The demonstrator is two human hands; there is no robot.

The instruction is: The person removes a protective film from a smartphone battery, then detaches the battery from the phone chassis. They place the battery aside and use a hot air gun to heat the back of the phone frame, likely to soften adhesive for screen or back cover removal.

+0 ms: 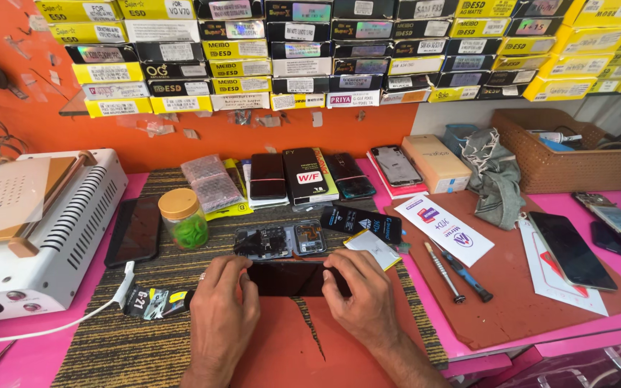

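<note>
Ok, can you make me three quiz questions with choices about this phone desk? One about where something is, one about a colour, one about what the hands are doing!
1. Where is the jar?
A. Left of the hands, by the white machine
B. In the basket
C. On the wall shelf

2. What colour is the jar's lid?
A. Blue
B. Tan
C. Black

3. What are the left hand and right hand doing?
A. Both gripping a dark phone
B. Holding a screwdriver
C. Resting apart, empty

Answers: 1 A, the jar stands on the striped mat between machine and hands. 2 B, the lid is tan. 3 A, each hand grips one end of the phone.
</note>
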